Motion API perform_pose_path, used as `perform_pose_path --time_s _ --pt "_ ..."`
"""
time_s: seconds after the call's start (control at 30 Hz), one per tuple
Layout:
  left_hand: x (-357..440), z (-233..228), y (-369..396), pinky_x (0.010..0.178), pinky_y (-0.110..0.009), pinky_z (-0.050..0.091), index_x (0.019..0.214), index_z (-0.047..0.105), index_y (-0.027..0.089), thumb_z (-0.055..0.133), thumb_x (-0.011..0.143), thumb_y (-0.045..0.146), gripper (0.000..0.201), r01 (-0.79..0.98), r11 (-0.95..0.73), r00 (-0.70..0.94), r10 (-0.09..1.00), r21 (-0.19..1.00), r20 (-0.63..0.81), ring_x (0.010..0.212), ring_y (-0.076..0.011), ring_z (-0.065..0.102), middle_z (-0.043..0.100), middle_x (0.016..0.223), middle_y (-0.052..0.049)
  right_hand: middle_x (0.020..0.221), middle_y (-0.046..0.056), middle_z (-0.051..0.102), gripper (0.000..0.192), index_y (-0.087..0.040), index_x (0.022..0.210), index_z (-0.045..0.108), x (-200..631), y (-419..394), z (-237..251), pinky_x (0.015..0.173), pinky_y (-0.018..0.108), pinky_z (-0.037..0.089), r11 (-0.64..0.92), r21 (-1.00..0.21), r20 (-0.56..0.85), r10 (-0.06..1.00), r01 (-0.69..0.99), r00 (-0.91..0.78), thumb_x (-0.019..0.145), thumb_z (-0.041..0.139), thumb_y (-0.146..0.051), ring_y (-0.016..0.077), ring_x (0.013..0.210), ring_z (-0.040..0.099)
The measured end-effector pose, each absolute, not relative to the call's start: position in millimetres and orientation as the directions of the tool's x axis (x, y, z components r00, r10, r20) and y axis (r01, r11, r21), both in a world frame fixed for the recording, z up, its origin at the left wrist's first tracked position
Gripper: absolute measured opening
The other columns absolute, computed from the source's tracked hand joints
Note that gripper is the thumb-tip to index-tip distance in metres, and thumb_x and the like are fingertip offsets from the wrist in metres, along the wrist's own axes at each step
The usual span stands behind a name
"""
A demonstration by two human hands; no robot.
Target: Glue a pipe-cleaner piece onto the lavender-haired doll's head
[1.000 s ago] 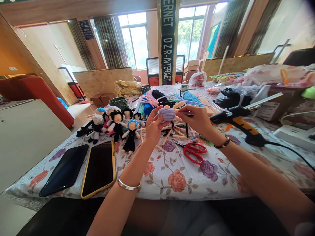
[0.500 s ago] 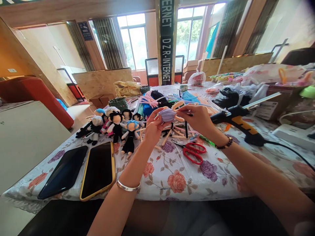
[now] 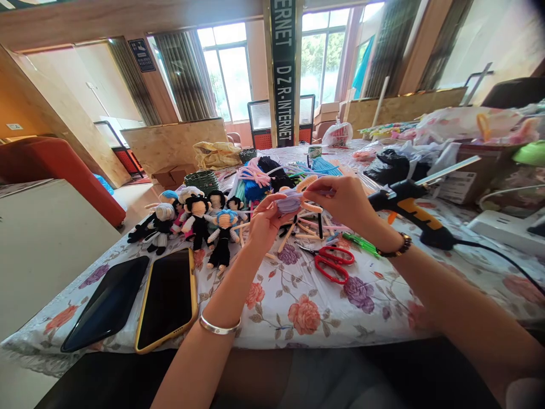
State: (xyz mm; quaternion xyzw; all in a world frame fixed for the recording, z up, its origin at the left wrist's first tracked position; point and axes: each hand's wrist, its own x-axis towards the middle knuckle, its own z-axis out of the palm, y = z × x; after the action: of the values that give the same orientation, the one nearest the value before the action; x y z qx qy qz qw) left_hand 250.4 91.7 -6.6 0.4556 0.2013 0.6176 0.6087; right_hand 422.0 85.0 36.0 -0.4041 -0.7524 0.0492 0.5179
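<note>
My left hand is closed around a small doll part wound in lavender pipe cleaner, with peach pipe-cleaner limbs sticking out on its right. My right hand pinches at the right side of the same piece, thumb and forefinger together by the peach limbs. What exactly the fingertips grip there is too small to make out. Below lie red-handled scissors with their blades pointing left. Cut peach pipe-cleaner pieces are scattered behind them. A green tool lies near my right wrist.
Several finished dolls stand at the left, behind two phones. A glue gun with its cord is at the right, near a white power strip. Bundles of coloured pipe cleaners and a green woven basket sit farther back.
My right hand has turned slightly and its fingers have shifted on the lavender piece. The green tool shows more beside my wrist. The whole view has moved a little.
</note>
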Motion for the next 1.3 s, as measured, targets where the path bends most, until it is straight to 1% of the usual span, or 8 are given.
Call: perform_pose_path --time_s 0.13,0.3,0.43,0.57,0.77,1.07,1.3 --pt "249.8 -7.6 92.6 0.097 -0.052 0.047 0.081 0.064 0.019 0.063 0.072 0.021 0.009 -0.576 -0.189 0.149 0.932 0.795 0.329 0.102 -0.026 0.064 0.069 0.097 -0.006 0.066 0.001 0.07 0.008 -0.019 0.07 0.072 420.2 85.4 35.2 0.058 0.027 0.049 0.655 -0.494 0.727 0.672 0.572 -0.141 0.073 0.068 -0.024 0.0137 0.059 0.062" --pt "249.7 -5.5 92.1 0.097 -0.05 0.047 0.078 0.065 0.018 0.059 0.072 0.016 0.009 -0.58 -0.197 0.138 0.933 0.791 0.333 0.102 -0.025 0.064 0.069 0.095 -0.005 0.073 0.002 0.071 0.009 -0.019 0.072 0.073 417.4 79.9 37.1 0.063 0.027 0.049 0.622 -0.461 0.723 0.677 0.633 -0.138 0.074 0.066 -0.025 0.0146 0.065 0.064" --pt "250.2 -3.8 90.6 0.094 -0.051 0.049 0.074 0.067 0.015 0.054 0.074 0.013 0.013 -0.582 -0.208 0.129 0.931 0.787 0.341 0.095 -0.0247 0.067 0.07 0.091 -0.006 0.076 0.003 0.071 0.014 -0.018 0.075 0.073 416.4 76.1 39.8 0.064 0.026 0.047 0.606 -0.448 0.716 0.684 0.657 -0.143 0.077 0.063 -0.028 0.0136 0.067 0.063" --pt "250.3 -4.0 90.4 0.09 -0.048 0.052 0.069 0.068 0.015 0.053 0.075 0.011 0.017 -0.59 -0.24 0.121 0.918 0.771 0.378 0.085 -0.0205 0.068 0.07 0.088 -0.006 0.076 0.004 0.071 0.016 -0.018 0.077 0.074 416.7 76.4 40.9 0.062 0.026 0.044 0.608 -0.44 0.719 0.679 0.661 -0.145 0.076 0.063 -0.03 0.0126 0.064 0.06" --pt "251.0 -3.4 89.8 0.086 -0.044 0.054 0.063 0.067 0.014 0.053 0.07 0.008 0.016 -0.567 -0.257 0.09 0.925 0.782 0.369 0.079 -0.0173 0.067 0.068 0.078 -0.004 0.072 0.003 0.069 0.017 -0.018 0.076 0.075 417.6 78.2 40.2 0.06 0.025 0.041 0.626 -0.444 0.718 0.677 0.641 -0.164 0.077 0.063 -0.031 0.0115 0.062 0.057" --pt "250.8 -3.2 89.6 0.086 -0.043 0.054 0.064 0.066 0.014 0.053 0.071 0.009 0.016 -0.554 -0.267 0.083 0.925 0.789 0.371 0.083 -0.0188 0.067 0.069 0.082 -0.005 0.074 0.004 0.069 0.016 -0.018 0.08 0.076 414.9 75.2 39.8 0.062 0.026 0.041 0.616 -0.407 0.741 0.655 0.674 -0.152 0.077 0.065 -0.028 0.0118 0.062 0.056" --pt "251.2 -2.0 88.6 0.085 -0.042 0.055 0.064 0.066 0.015 0.052 0.07 0.009 0.016 -0.55 -0.256 0.081 0.931 0.795 0.356 0.081 -0.0181 0.068 0.069 0.08 -0.004 0.074 0.003 0.069 0.014 -0.018 0.081 0.076 415.3 73.6 41.2 0.063 0.026 0.041 0.6 -0.423 0.717 0.68 0.68 -0.153 0.076 0.065 -0.026 0.012 0.064 0.057"
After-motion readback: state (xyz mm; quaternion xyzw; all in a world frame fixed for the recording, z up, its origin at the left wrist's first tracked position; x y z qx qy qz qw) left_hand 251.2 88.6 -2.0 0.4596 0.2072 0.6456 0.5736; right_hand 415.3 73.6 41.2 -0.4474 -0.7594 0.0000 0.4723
